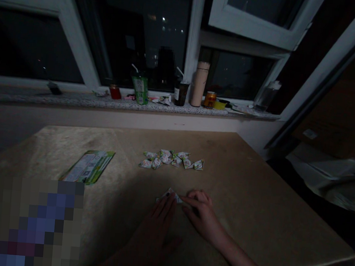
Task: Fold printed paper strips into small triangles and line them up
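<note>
A small white-and-green printed triangular folded piece [170, 192] lies flat just below the centre of the frame, its tip pointing up. The left hand [158, 217], fingers stretched out nearly together, lies over its lower part. The right hand [203, 213] meets its right corner with an extended index finger, the other fingers curled; whether finger and thumb pinch it, I cannot tell. Above, at mid-frame, sits a loose cluster of similar white-and-green folded packets [166, 157]. A flat green-and-white printed pouch [90, 167] lies left of centre, beside a pixelated patch at lower left.

A brownish-gold cloth-covered table [245, 204] fills the lower frame in dim light. Beyond it, a speckled stone windowsill [84, 102] runs below white-framed windows with night outside.

On the sill, upper middle, stand a red jar [115, 92], a green printed cup with a white straw [140, 89], a dark cup with a white label and straw [181, 93], a pale pink cylindrical flask [200, 84] and an orange-gold can [210, 100]. Their contents cannot be made out.
</note>
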Tool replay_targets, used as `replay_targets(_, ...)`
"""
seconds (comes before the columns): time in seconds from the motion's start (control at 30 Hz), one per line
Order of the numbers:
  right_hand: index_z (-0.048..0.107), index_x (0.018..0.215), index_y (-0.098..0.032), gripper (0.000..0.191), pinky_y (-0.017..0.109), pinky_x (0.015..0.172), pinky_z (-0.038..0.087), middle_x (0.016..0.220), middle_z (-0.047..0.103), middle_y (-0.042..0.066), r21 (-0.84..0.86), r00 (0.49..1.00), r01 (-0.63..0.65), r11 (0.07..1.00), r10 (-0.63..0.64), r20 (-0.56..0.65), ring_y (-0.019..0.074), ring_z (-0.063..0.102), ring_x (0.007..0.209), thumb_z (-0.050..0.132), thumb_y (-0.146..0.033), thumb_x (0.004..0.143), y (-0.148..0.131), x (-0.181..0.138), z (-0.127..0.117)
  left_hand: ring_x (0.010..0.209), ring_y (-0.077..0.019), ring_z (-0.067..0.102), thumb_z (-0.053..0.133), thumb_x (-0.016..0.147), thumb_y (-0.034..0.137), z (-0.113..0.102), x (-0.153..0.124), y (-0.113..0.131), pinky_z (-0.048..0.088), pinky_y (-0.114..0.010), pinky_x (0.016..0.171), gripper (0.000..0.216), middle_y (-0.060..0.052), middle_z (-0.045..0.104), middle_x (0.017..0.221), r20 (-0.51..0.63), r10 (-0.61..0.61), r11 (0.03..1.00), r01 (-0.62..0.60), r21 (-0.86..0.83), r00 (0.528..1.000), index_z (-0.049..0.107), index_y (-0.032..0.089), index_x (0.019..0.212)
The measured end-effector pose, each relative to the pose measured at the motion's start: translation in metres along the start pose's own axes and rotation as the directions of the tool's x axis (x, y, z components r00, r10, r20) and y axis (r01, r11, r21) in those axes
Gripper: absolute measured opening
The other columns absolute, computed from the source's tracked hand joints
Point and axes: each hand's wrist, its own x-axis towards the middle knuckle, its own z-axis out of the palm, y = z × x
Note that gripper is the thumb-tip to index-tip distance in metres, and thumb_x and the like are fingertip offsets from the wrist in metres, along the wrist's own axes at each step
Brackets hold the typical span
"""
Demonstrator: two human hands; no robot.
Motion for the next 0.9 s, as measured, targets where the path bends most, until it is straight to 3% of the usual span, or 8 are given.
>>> replay_targets(0.2, 0.062, 0.117, -0.029, 0.037, 0.056, 0.107, 0.025, 0.11, 0.066, 0.005, 0.144, 0.998, -0.055, 0.988, 0.052, 0.025, 0.0238, 0.058, 0.108, 0.062, -0.016, 0.082, -0.002, -0.001, 0.003, 0.14, -0.0308, 0.016, 0.055, 0.088, 0.041, -0.001, 0.0, 0.001, 0.025, -0.048, 0.11, 0.08, -0.014, 0.012, 0.154, 0.008, 0.004, 1.0, -0.004, 0.02, 1.0, 0.012, 0.013, 0.149)
replay_targets(0.4, 0.057, 0.123, -0.024, 0.041, 0.055, 0.111, 0.017, 0.119, 0.065, 0.007, 0.291, 0.989, -0.148, 0.945, 0.146, 0.028, 0.0229, 0.057, 0.113, 0.062, -0.023, 0.083, 0.003, -0.004, 0.005, 0.139, -0.0321, 0.02, 0.058, 0.085, 0.042, -0.003, 0.002, 0.001, 0.028, -0.051, 0.108, 0.075, -0.01, 0.015, 0.155, 0.006, -0.01, 1.0, 0.01, 0.011, 1.0, 0.021, 0.023, 0.148)
replay_targets(0.53, 0.053, 0.126, -0.024, 0.043, 0.056, 0.113, 0.012, 0.122, 0.063, 0.007, 0.33, 0.981, -0.196, 0.923, 0.185, 0.064, 0.0238, 0.052, 0.121, 0.06, -0.026, 0.083, 0.001, -0.008, 0.004, 0.139, -0.0327, 0.018, 0.058, 0.084, 0.045, -0.006, 0.004, 0.002, 0.025, -0.051, 0.109, 0.075, -0.011, 0.016, 0.154, 0.016, -0.004, 1.0, 0.003, 0.014, 1.0, 0.023, 0.021, 0.147)
replay_targets(0.73, 0.05, 0.128, -0.024, 0.045, 0.059, 0.112, 0.015, 0.126, 0.061, 0.008, 0.268, 0.992, -0.119, 0.956, 0.105, 0.066, 0.024, 0.052, 0.122, 0.056, -0.024, 0.084, 0.001, -0.013, 0.006, 0.139, -0.0318, 0.016, 0.056, 0.086, 0.045, -0.006, 0.006, 0.002, 0.024, -0.051, 0.11, 0.077, -0.014, 0.019, 0.153, 0.049, 0.047, 0.999, -0.046, -0.024, 0.998, 0.02, 0.015, 0.147)
replay_targets(0.9, 0.04, 0.135, -0.022, 0.05, 0.06, 0.112, 0.016, 0.135, 0.052, 0.01, 0.067, 0.996, 0.044, 0.997, -0.049, 0.074, 0.023, 0.048, 0.126, 0.05, -0.019, 0.086, -0.003, -0.018, 0.004, 0.138, -0.0325, 0.02, 0.06, 0.084, 0.045, -0.003, 0.005, 0.001, 0.028, -0.051, 0.108, 0.084, -0.014, 0.02, 0.153, 0.016, 0.053, 0.996, -0.052, -0.069, 0.998, 0.015, 0.017, 0.149)
